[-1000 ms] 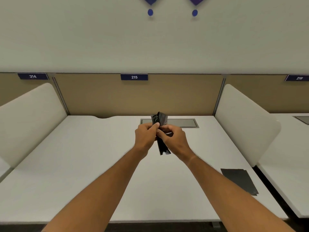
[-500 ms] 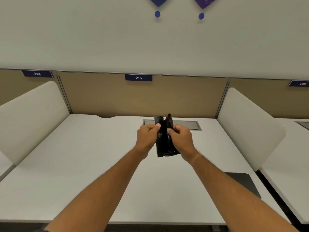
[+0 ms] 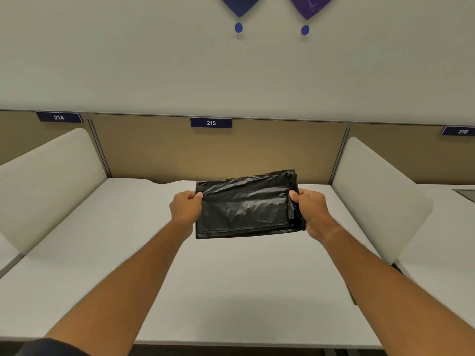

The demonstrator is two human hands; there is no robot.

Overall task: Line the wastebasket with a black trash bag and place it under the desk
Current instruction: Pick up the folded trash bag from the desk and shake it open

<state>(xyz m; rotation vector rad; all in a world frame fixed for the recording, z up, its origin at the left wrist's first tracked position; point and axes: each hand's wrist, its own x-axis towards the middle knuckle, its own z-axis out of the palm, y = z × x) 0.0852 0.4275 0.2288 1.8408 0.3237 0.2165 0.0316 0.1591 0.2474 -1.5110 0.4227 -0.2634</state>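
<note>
Since half a sec ago the black trash bag went from a narrow folded strip pinched between both hands to a wide flat rectangle, w/ the hands pulled well apart. Biggest thing in view is the white bench, side dividers left & right, tan back panel w/ a "215" label. Bag is held up in the air over the far middle of the bench, still partly folded, layers bunched at its right edge. Left hand grip is closed on the bag's left edge, thumb on top. Right hand grip is closed on the right edge, same way.
</note>
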